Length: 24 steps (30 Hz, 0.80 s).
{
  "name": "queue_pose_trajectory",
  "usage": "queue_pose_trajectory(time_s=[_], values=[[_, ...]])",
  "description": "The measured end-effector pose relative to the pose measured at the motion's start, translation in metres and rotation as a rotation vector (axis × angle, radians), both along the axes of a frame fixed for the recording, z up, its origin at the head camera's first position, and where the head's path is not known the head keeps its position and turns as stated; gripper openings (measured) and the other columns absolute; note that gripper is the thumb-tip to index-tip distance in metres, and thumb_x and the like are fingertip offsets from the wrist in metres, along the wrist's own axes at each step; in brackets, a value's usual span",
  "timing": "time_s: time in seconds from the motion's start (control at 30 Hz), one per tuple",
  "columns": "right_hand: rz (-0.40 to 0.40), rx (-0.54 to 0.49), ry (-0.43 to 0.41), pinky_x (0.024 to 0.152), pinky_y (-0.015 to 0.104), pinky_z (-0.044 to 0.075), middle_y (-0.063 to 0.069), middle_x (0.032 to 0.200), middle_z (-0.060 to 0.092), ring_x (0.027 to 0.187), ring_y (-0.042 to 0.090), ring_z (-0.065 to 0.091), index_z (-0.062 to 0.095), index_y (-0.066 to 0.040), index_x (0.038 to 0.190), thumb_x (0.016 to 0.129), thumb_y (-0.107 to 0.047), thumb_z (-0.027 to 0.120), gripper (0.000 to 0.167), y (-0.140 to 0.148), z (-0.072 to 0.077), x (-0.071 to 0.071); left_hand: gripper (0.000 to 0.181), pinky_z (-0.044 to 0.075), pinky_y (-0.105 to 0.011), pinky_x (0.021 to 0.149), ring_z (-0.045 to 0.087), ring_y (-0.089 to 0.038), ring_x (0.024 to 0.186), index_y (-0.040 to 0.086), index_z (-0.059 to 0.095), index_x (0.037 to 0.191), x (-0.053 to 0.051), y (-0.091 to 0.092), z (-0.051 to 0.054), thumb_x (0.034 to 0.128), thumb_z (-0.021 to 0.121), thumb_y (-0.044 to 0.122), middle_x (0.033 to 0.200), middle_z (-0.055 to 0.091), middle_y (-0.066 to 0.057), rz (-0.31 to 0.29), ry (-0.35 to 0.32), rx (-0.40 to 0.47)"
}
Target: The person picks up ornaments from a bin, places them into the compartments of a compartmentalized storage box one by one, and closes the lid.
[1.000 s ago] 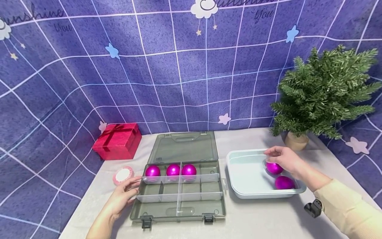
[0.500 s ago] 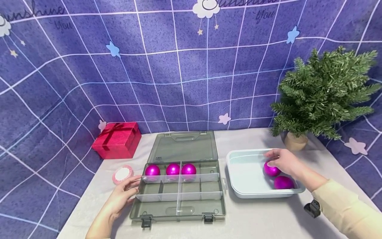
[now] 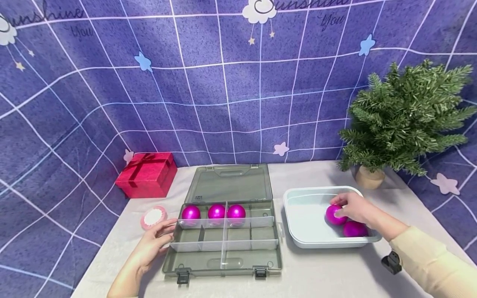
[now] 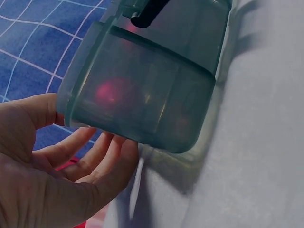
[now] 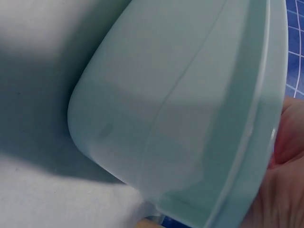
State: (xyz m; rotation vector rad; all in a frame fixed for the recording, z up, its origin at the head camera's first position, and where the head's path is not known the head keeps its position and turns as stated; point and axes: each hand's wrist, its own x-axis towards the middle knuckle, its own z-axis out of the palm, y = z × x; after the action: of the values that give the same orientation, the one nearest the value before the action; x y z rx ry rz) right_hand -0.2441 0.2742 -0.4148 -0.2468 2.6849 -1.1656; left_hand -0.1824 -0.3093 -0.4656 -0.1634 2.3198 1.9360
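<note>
My right hand (image 3: pixel 355 207) pinches a shiny magenta bauble (image 3: pixel 334 215) between thumb and fingers, inside the pale blue tray (image 3: pixel 298 215). A second magenta bauble (image 3: pixel 355 229) lies beside it, partly under the hand. In the right wrist view, the tray's outer wall (image 5: pixel 180 95) covers most of the hand (image 5: pixel 280 185). My left hand (image 3: pixel 150 244) rests with extended fingers against the left side of a smoky, open-lidded compartment box (image 3: pixel 193 260). In the left wrist view, those fingers (image 4: pixel 102 156) touch its wall. Three magenta baubles (image 3: pixel 216 212) sit in its back row.
A red gift box (image 3: pixel 147 176) stands at the back left, with a pink-and-white round item (image 3: pixel 153 217) before it. At the back right is a small artificial fir tree (image 3: pixel 402 120). Box latches (image 3: pixel 261 272) stick out at the front. A patterned blue cloth (image 3: pixel 238 103) hangs behind.
My right hand has closed its grip on the bauble and shifted it left and slightly nearer within the tray. My left hand and the compartment box have stayed put.
</note>
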Motion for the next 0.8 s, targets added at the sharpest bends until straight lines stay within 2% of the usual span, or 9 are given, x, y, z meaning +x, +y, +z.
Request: queue_pose_trajectory(time_s=[0.13,0.37,0.53,0.67,0.8], values=[[-0.004,-0.005,-0.004,0.077,0.037,0.052,0.025,0.102,0.067,0.095,0.033,0.063,0.063,0.016,0.112,0.080,0.003,0.073,0.036,0.000,-0.001,0.000,0.059,0.049,-0.041,0.086,0.057,-0.020,0.110,-0.008,0.042,0.149,0.000,0.000,0.000,0.0917,0.055,-0.005,0.142,0.049,-0.030,0.001,0.004,-0.009],[-0.044,-0.078,-0.040,0.071,0.042,0.057,0.022,0.098,0.066,0.083,0.023,0.065,0.060,0.017,0.111,0.084,0.001,0.073,0.034,-0.004,0.001,0.001,0.058,0.049,-0.040,0.085,0.057,-0.018,0.110,-0.008,0.042,0.148,0.000,0.000,-0.001,0.0916,0.055,-0.004,0.142,0.049,-0.029,-0.006,0.000,-0.015],[-0.059,-0.140,-0.032,0.067,0.035,0.057,0.017,0.096,0.067,0.076,0.019,0.064,0.060,0.017,0.114,0.086,-0.004,0.074,0.037,-0.013,0.011,-0.002,0.058,0.049,-0.040,0.085,0.057,-0.018,0.111,-0.007,0.042,0.148,0.000,0.000,-0.002,0.0918,0.055,-0.004,0.142,0.050,-0.029,-0.001,-0.003,-0.011],[-0.055,-0.229,-0.072,0.069,0.029,0.058,0.015,0.097,0.067,0.076,0.018,0.065,0.056,0.018,0.121,0.089,-0.007,0.073,0.044,-0.024,0.023,-0.004,0.058,0.049,-0.041,0.086,0.056,-0.019,0.113,-0.008,0.041,0.149,0.000,-0.001,-0.003,0.0931,0.055,-0.005,0.143,0.049,-0.029,-0.013,-0.003,-0.021],[-0.042,-0.359,-0.122,0.078,0.031,0.058,0.014,0.102,0.066,0.083,0.017,0.068,0.053,0.018,0.128,0.092,-0.010,0.072,0.049,-0.038,0.032,-0.004,0.058,0.049,-0.041,0.087,0.056,-0.020,0.114,-0.007,0.040,0.150,0.000,-0.001,-0.002,0.0934,0.054,-0.005,0.144,0.048,-0.030,-0.010,-0.009,-0.014]])
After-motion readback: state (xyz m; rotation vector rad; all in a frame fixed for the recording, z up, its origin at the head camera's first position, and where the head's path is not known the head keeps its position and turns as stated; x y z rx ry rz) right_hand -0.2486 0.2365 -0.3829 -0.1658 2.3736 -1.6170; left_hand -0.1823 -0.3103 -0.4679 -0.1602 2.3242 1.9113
